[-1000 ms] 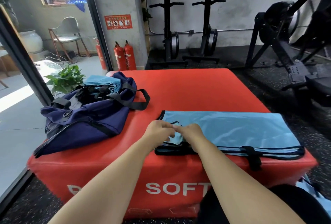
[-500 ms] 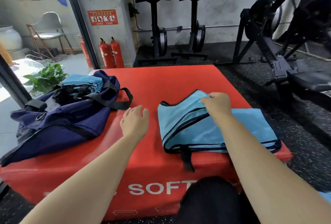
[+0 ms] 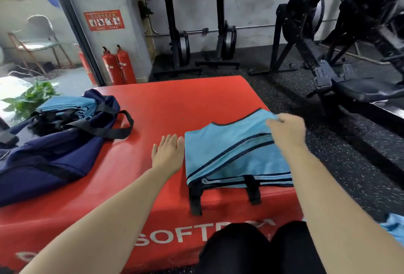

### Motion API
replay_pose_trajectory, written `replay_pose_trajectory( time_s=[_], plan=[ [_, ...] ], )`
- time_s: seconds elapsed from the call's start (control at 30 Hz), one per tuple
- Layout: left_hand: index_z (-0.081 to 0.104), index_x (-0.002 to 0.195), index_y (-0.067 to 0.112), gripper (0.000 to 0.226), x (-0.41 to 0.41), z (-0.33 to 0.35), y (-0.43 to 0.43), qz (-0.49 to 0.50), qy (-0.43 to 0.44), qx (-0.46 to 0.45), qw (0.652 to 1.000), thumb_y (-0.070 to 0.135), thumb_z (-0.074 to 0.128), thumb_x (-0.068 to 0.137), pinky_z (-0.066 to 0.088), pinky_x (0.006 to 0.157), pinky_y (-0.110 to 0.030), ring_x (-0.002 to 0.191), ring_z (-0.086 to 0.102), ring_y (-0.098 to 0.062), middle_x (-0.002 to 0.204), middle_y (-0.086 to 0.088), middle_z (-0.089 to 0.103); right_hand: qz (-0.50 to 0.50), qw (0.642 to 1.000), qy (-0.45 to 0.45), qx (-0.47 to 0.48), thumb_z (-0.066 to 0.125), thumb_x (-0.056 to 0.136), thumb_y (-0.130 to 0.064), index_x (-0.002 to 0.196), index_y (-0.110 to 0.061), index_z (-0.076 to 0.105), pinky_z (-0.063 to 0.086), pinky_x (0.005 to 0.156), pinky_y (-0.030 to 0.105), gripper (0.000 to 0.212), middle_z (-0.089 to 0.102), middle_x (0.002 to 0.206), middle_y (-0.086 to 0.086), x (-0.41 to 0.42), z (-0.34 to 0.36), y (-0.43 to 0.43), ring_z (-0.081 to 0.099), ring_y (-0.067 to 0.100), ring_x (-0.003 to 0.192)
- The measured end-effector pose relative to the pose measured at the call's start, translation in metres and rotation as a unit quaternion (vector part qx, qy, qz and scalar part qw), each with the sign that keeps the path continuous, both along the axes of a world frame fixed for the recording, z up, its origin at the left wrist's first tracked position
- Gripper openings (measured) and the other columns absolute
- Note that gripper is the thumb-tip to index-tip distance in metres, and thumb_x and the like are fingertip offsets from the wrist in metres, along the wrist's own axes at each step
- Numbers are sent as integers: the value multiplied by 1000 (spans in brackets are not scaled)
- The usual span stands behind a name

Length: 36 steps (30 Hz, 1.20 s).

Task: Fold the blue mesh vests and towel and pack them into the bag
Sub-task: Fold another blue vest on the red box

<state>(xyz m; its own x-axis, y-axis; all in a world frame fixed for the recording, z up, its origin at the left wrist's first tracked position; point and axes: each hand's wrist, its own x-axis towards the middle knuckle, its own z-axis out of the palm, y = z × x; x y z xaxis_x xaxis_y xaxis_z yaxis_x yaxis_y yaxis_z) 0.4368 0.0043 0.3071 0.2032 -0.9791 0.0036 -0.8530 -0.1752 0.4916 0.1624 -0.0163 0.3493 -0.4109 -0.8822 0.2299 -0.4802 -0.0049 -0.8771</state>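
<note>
A light blue mesh vest (image 3: 231,155) with dark trim lies folded over on the right part of the red soft box (image 3: 170,103), two black straps hanging over the front edge. My right hand (image 3: 286,131) pinches its folded-over far corner. My left hand (image 3: 168,153) lies flat on the red surface, fingers straight, just left of the vest's edge. The navy bag (image 3: 50,155) sits open on the left of the box, with folded light blue fabric (image 3: 67,105) lying in its mouth.
Two red fire extinguishers (image 3: 118,65) stand against a pillar behind the box. Black gym machines (image 3: 341,55) crowd the back and right on dark rubber floor. A potted plant (image 3: 30,96) sits at left. More light blue fabric (image 3: 393,227) shows at the lower right edge.
Both hands held the vest's left end a second ago. My right hand carried that end over to the right, folding the vest in half. My left hand let go and settled flat beside it.
</note>
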Motion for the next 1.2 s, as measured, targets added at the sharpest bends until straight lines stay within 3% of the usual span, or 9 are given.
replay_pose_trajectory(
  time_s=[0.1,0.23,0.4,0.57,0.73,0.93,1.03,1.1,1.2],
  plan=[
    [47,136,5,47,-15,-1,-4,-13,5,3,1000,31,21,106,7,120,-43,149,19,-22,151,-8,39,-87,993,58,44,53,80,-7,55,-11,35,26,50,34,31,37,57,5,-48,2,1,37,27,55],
    [43,140,5,47,-40,-10,-6,-46,15,34,998,30,20,107,6,119,-41,149,18,-21,153,-8,37,-86,973,104,186,54,80,-7,62,-9,52,39,69,33,18,57,80,14,-76,-35,5,56,34,80],
    [37,143,4,46,-55,-12,-5,-96,18,54,994,28,21,107,5,120,-40,149,16,-23,151,-11,37,-81,972,87,202,52,80,-5,59,-9,47,40,67,32,22,55,75,9,-82,-49,6,51,30,73],
    [4,157,14,55,-65,-20,-6,-184,-113,109,970,35,13,107,-5,121,-41,151,-8,-19,165,-4,-4,-82,983,91,135,52,80,-7,60,-8,45,32,54,33,21,45,62,6,-98,-43,7,40,29,62],
    [-7,156,22,58,-69,-36,-6,-217,-223,129,942,40,12,105,-6,121,-46,150,-15,-19,164,-1,-14,-41,983,75,164,58,79,-8,54,-17,28,22,51,33,40,30,54,0,-101,-72,13,28,20,54],
    [16,155,23,58,-73,-38,-14,-223,-219,47,949,50,20,103,-5,121,-46,151,0,-15,164,0,9,-57,982,71,162,53,77,-5,56,-16,31,22,51,33,33,31,55,2,-106,-73,10,27,22,56],
    [52,124,29,49,-72,-28,4,-201,-102,-86,970,55,26,92,15,113,-33,135,40,-12,136,11,52,-61,977,93,183,52,77,-7,59,-15,36,26,51,32,26,37,57,3,-105,-73,9,32,25,57],
    [54,98,32,35,-73,-21,22,-217,-41,-145,964,55,37,79,23,102,-28,115,51,-10,115,17,58,-66,975,104,187,52,78,-7,59,-15,34,27,51,32,27,38,58,3,-103,-73,9,33,24,56],
    [59,85,31,27,-78,-25,43,-301,-128,-204,923,51,57,67,34,102,-37,109,57,-14,117,9,60,-77,971,115,193,50,81,-6,58,-14,35,29,52,30,28,42,60,2,-99,-73,10,37,24,56]
  ],
)
